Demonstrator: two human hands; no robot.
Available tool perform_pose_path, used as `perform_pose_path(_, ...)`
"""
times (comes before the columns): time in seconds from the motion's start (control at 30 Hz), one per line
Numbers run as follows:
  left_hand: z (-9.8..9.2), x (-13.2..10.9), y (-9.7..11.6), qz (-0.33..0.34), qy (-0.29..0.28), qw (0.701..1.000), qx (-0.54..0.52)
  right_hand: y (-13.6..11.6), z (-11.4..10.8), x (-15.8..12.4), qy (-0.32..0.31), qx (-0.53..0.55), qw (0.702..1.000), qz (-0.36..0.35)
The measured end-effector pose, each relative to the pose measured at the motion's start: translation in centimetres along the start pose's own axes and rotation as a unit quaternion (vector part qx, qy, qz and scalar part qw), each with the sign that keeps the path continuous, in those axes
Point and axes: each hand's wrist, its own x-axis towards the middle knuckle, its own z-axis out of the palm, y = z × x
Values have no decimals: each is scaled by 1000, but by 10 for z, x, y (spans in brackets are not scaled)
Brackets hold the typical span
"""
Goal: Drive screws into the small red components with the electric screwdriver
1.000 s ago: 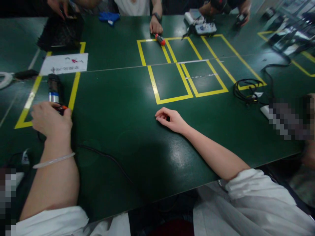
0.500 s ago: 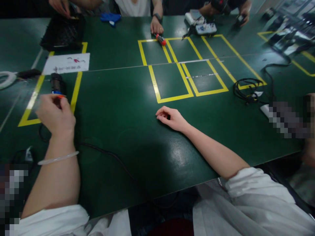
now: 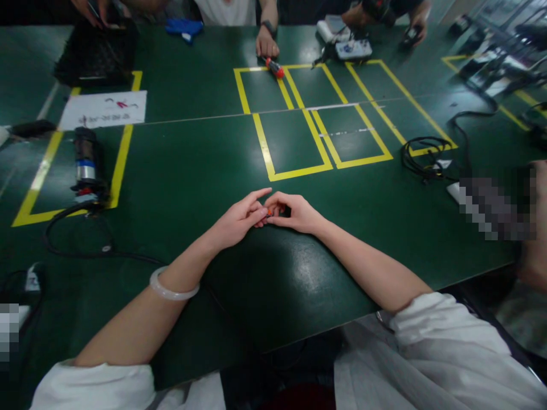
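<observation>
My left hand (image 3: 239,219) and my right hand (image 3: 297,212) meet fingertip to fingertip over the middle of the green table (image 3: 192,159). Between them shows a small orange piece (image 3: 269,213), mostly hidden by fingers; its kind is too small to make out. The left thumb presses toward the bent fingers while its index finger stretches forward. My right hand is curled in a pinch at the same piece. Off to the left lies a dark cylindrical device (image 3: 86,162) with a silver-blue band and a cable, apart from both hands.
A printed white sheet (image 3: 105,109) lies behind the device. Yellow tape frames (image 3: 301,168) mark the table. Across it, a co-worker's hand (image 3: 267,42) touches a red screwdriver (image 3: 274,69); a black tray (image 3: 96,57) stands far left. Coiled cable (image 3: 427,156) lies right.
My left hand has left the cylindrical device and come right to meet my right hand. The device now lies uncovered. My right hand has stayed nearly in place, and the orange piece shows between the fingers.
</observation>
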Motion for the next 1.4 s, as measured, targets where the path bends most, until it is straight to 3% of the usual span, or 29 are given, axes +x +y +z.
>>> perform_pose_path(0.3, -4, -2, -5, -44, 56, 996, -51, 2, -1, -1, 29, 7, 999, 13)
perform_pose_path(0.83, -1, -2, -2, -57, 36, 997, -23, 2, -2, -2, 35, -7, 999, 20)
perform_pose_path(1.13, 1, -2, -4, -50, 54, 997, -31, -3, -2, -1, 41, 51, 996, 52)
perform_pose_path(1.4, 1, -2, -3, -46, 64, 996, -32, -2, -4, -1, 40, 19, 998, 44)
